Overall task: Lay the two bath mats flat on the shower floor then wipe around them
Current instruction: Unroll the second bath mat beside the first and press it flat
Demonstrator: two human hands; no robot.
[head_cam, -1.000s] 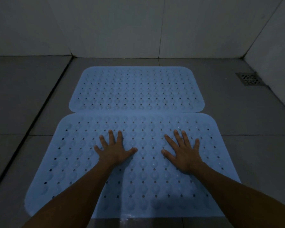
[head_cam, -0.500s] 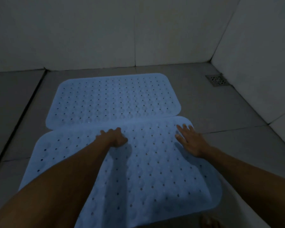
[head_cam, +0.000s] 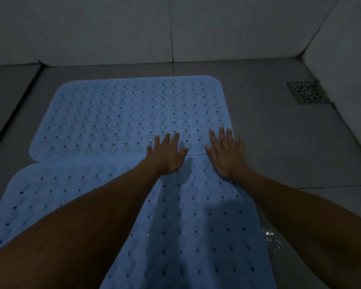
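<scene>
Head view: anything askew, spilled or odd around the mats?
Mostly tidy. Both mats lie flat, but the near mat sits offset from the far mat, so their side edges don't line up. Wet glints show on the floor by the near mat's right edge. The floor drain looks intact.

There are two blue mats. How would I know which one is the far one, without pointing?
Find the back wall of the shower and look down to the grey tiled floor. The far mat is the blue holed one nearest that wall. Unlike the near mat, no arms cross it; only the fingertips of the left hand and right hand reach its near edge.
</scene>
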